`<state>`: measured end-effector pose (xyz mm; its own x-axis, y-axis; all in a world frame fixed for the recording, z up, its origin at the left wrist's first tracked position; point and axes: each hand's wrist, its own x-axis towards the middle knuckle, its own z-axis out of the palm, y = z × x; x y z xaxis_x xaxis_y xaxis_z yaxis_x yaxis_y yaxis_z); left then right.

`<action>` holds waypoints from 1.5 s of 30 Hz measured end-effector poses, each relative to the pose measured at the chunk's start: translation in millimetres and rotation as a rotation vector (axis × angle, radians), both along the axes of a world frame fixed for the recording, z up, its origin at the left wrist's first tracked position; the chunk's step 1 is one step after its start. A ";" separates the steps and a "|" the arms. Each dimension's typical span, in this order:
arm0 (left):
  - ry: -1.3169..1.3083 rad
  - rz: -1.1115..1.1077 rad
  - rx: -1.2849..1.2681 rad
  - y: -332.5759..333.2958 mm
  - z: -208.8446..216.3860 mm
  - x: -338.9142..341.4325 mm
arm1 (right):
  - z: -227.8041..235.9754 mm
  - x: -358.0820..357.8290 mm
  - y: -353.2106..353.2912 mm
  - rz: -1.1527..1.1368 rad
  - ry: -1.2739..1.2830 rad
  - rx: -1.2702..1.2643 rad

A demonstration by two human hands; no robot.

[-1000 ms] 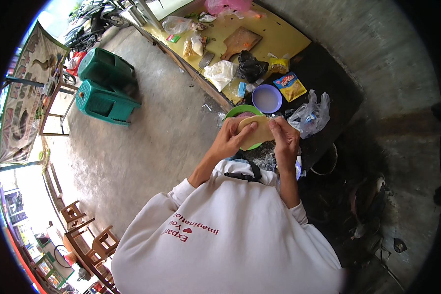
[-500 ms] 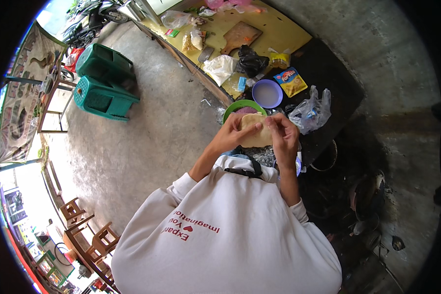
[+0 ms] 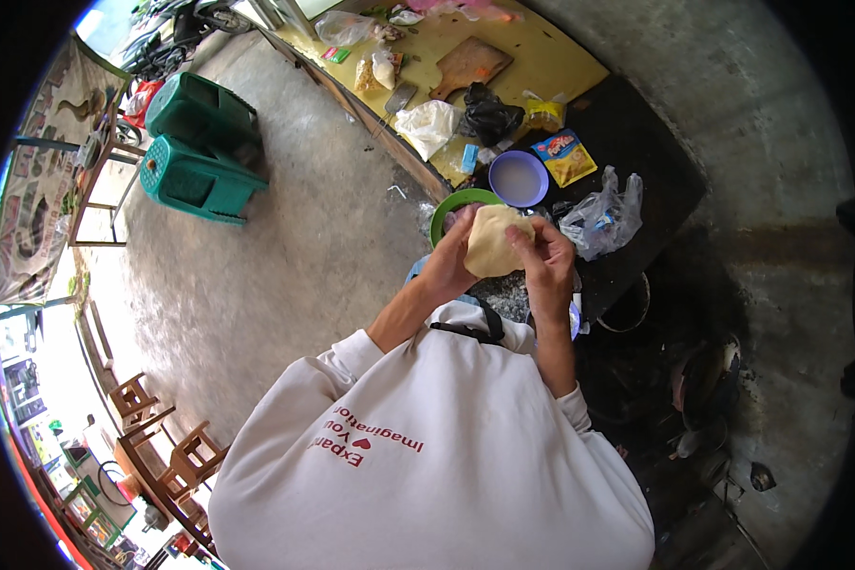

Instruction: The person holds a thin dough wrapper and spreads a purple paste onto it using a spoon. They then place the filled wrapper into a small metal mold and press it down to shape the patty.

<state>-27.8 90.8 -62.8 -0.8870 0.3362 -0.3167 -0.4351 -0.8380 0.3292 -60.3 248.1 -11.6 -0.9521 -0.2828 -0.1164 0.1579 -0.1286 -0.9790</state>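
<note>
As the left hand (image 3: pixel 449 264) pinches a pale, dough-like disc (image 3: pixel 492 247) at its 9 o'clock edge, the right hand (image 3: pixel 549 261) grips it at 3, thumb on its face. From disc: green bowl (image 3: pixel 437 223), 10–11 o'clock, partly hidden; purple bowl (image 3: pixel 493 178), near 1; cutting board (image 3: pixel 467 68) on desk (image 3: pixel 553 62), 12, well apart.

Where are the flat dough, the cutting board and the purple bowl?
Flat dough (image 3: pixel 491 244), head view: middle of its pale face.
Cutting board (image 3: pixel 462 67), head view: bare wood of its face.
Purple bowl (image 3: pixel 520 155), head view: far side of its rim.
</note>
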 end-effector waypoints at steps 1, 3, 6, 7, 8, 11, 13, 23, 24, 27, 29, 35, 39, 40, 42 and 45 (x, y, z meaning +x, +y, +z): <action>0.053 0.001 -0.053 1.7 0.7 4.1 | -0.9 1.5 -2.7 -0.051 0.001 0.010; 0.163 0.073 -0.298 7.6 2.3 9.6 | -1.6 2.9 -6.0 -0.090 -0.018 -0.016; 0.279 0.151 -0.615 0.5 1.6 9.8 | -2.8 2.6 -7.0 -0.006 -0.097 -0.090; 0.309 0.057 -0.716 -6.9 0.6 11.0 | -3.3 1.5 -5.9 0.051 -0.133 -0.095; 0.338 -0.038 -0.815 -16.3 -0.7 12.0 | -4.4 0.8 -5.3 0.109 -0.170 -0.099; 0.278 -0.280 -1.073 -35.9 -6.2 16.6 | -9.7 3.2 -8.8 0.135 -0.133 -0.042; 0.265 -0.280 -1.041 -39.7 -8.2 23.7 | -14.4 5.6 -14.4 0.118 -0.091 -0.004; 0.328 -0.169 -0.860 -49.4 12.2 25.5 | -15.7 15.3 -41.4 -0.043 -0.201 -0.182; 0.333 -0.186 -0.818 -51.7 13.8 24.5 | -12.9 15.2 -41.3 -0.027 -0.268 -0.226; 0.363 -0.173 -0.800 -56.3 16.6 24.2 | -3.2 8.8 -40.0 0.129 -0.161 -0.031; 0.339 -0.133 -0.768 -57.0 18.5 25.6 | 3.5 7.0 -43.2 0.132 -0.102 0.015; 0.383 -0.166 -0.692 -68.7 25.3 21.8 | 16.5 15.9 -65.4 -0.059 -0.072 0.011; 0.389 -0.247 -0.762 -78.6 22.9 23.4 | 13.4 18.5 -64.2 -0.013 -0.080 0.060; 0.438 -0.233 -0.710 -80.9 21.8 25.1 | 11.9 18.8 -61.7 0.027 -0.063 0.101; 0.463 -0.249 -0.650 -86.6 20.5 30.0 | 9.2 20.3 -57.7 0.095 -0.072 0.162; 0.447 -0.356 -0.610 -96.1 22.8 39.4 | 8.0 27.1 -60.3 0.150 -0.127 0.195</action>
<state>11.6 -5.3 -40.0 -0.8453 0.5038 -0.1779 -0.3614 -0.2939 0.8849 -33.2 187.8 -3.7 -0.8756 -0.3803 -0.2980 0.2836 0.0949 -0.9542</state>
